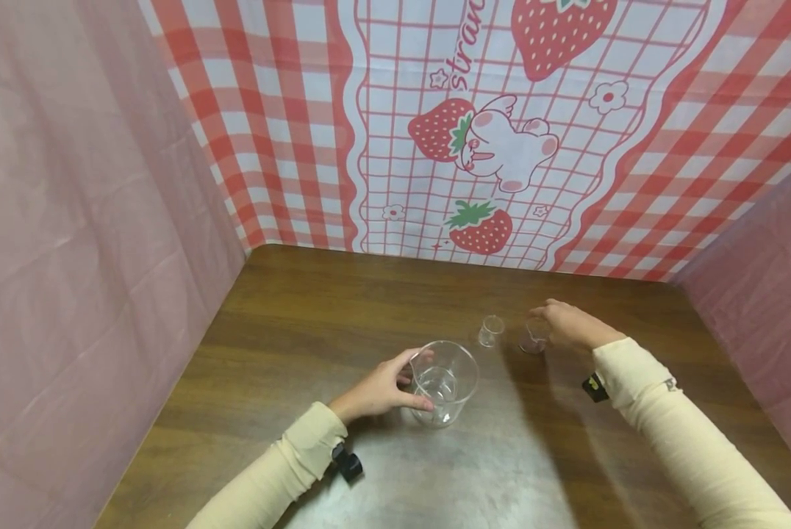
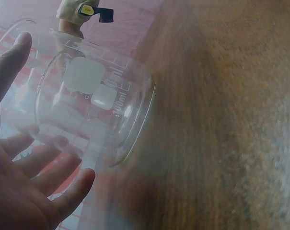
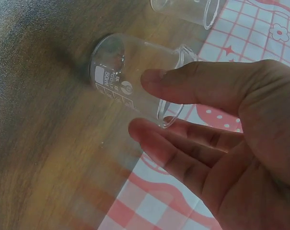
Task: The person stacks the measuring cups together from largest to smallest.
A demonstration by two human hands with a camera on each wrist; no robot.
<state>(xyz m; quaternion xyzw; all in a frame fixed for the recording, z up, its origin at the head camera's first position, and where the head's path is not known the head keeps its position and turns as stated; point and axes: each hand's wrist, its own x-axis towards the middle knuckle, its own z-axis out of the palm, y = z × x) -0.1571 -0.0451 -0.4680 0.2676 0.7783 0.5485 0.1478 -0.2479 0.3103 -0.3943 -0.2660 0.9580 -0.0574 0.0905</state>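
Note:
A large clear glass beaker (image 1: 445, 386) stands upright on the table. Inside it sits what looks like a smaller beaker; printed marks and white patches show in the left wrist view. My left hand (image 1: 382, 386) curves around the large beaker from the left, its thumb in front and several fingers behind the glass. To the right, a small 50 ml beaker (image 3: 130, 79) stands within reach of my right hand (image 1: 567, 323). Its thumb overlaps the glass and the loosely bent fingers lie beside the rim; firm contact is not visible. A smaller glass beaker (image 1: 491, 330) stands just left of it.
The brown wooden table (image 1: 290, 308) meets a red-and-white strawberry cloth (image 1: 475, 162) at the back. Pink curtains hang at the left (image 1: 98, 242) and right (image 1: 759, 294) sides. The smallest beaker stands between the large beaker and the 50 ml one.

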